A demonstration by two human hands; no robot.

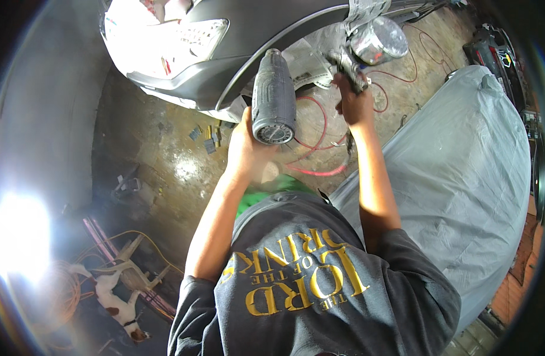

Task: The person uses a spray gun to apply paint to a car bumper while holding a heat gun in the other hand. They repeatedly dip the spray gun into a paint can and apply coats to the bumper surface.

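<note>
My left hand [243, 153] is wrapped round a dusty dark heat gun [273, 95], its nozzle toward the car. In my right hand [355, 105] is a metal spray gun [347, 64], with a paint cup [380, 40] attached at its right side. Both tools are held up before a dark grey car's front corner [272, 22], near its wheel arch. Masking sheets [311, 62] cover the wheel area. The handle of the heat gun and most fingers of my left hand are hidden.
A red hose [323, 172] loops over the stained floor. Grey sheeting [456, 154] drapes a large shape at right. Small blocks [209, 146] lie below the bumper. At lower left are a dog [119, 305], a low wooden stand [133, 265], cords and a glaring lamp [20, 234].
</note>
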